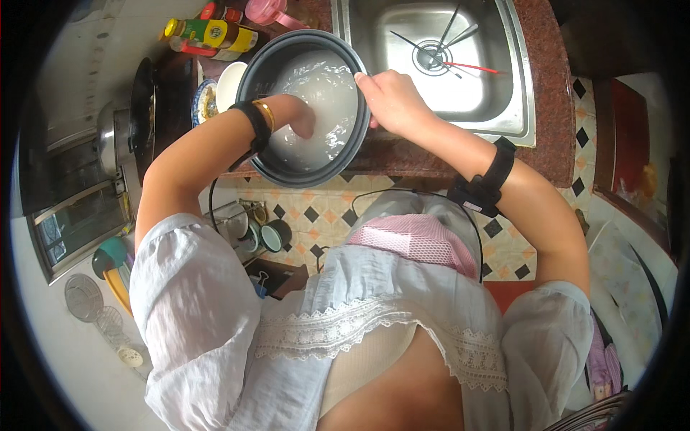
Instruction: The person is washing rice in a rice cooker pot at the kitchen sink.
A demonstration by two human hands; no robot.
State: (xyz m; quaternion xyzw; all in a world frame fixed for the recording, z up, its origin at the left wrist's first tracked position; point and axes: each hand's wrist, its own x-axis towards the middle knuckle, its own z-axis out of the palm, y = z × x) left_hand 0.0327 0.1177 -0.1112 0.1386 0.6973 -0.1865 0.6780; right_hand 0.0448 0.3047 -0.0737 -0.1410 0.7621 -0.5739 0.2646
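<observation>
A dark grey inner pot of a rice cooker (pixel 303 178) holds cloudy, whitish water and sits at the counter's front edge, left of the sink. My left hand (pixel 303 118) reaches into the pot, its fingers sunk in the murky water, so I cannot tell whether they are closed on anything. At the pot's right rim, my right hand (pixel 389 101) grips the edge, with the thumb over the top and the fingers outside. Whatever lies at the pot's bottom is hidden by the water.
Chopsticks and a metal utensil lie around the drain of the stainless steel sink (pixel 501 70). Left of the pot stand a white bowl (pixel 229 86) and a patterned dish (pixel 204 105) with food. Bottles (pixel 215 35) and a pink plastic jug (pixel 267 11) are behind; a black wok (pixel 143 108) stands far left.
</observation>
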